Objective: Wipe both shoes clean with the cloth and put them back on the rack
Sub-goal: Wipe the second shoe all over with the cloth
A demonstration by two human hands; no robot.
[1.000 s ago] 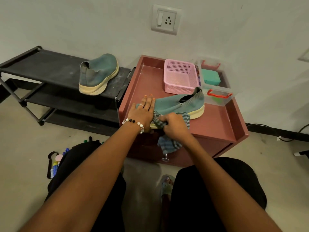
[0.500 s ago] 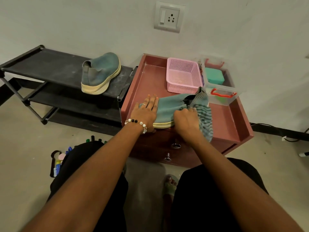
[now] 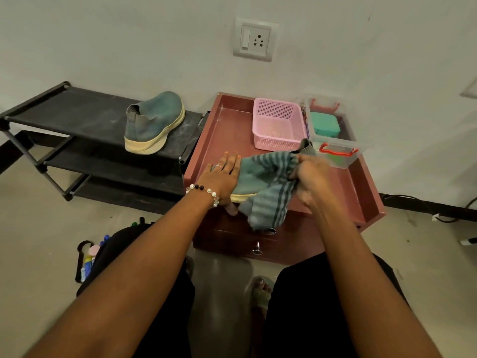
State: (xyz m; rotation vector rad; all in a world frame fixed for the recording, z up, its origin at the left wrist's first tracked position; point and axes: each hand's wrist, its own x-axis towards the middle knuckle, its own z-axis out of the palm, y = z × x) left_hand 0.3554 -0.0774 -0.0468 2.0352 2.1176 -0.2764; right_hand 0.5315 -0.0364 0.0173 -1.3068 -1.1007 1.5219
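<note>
Counting 2 shoes (image 3: 251, 178) (image 3: 154, 122), 1 cloth (image 3: 271, 197)

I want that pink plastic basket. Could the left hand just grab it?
Probably yes. The left hand lies flat on the teal shoe, and only bare red tray separates it from the pink plastic basket.

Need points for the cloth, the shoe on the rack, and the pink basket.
cloth (image 3: 268, 202), head view, on the striped fold hanging over the cabinet's front edge.
shoe on the rack (image 3: 157, 117), head view, on the teal upper.
pink basket (image 3: 277, 144), head view, on its front wall.
</note>
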